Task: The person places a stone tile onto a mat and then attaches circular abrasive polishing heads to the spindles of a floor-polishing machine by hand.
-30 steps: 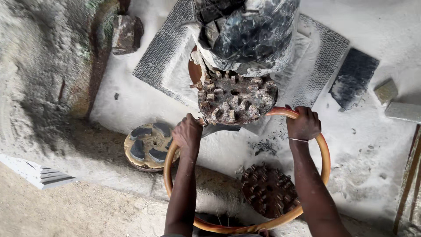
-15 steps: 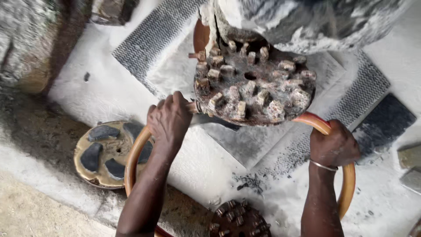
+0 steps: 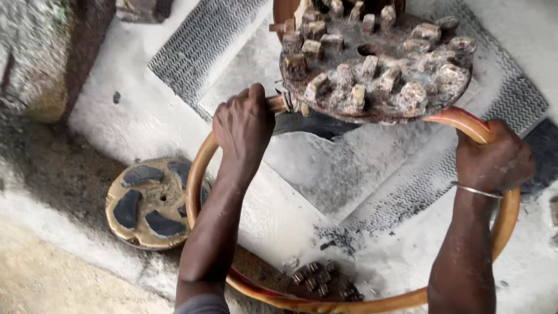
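Note:
My left hand (image 3: 244,125) grips the upper left of a large orange-brown ring (image 3: 200,174), close to the rim of a round grinding head (image 3: 378,75) studded with several worn abrasive blocks. My right hand (image 3: 494,160), with a thin metal bangle at the wrist, grips the ring's upper right. The ring curves down past both forearms to the bottom edge of the view. The grinding head hangs tilted above a grey stone slab (image 3: 325,168) with ridged textured borders.
A tan disc with dark pads (image 3: 148,203) lies on the dusty ground at the left. Another studded disc (image 3: 325,282) lies inside the ring near the bottom. A rough stone wall (image 3: 40,64) stands at upper left.
The view has closed in on the grinding head and ring, which look larger. Both hands keep their grip on the ring's upper sides.

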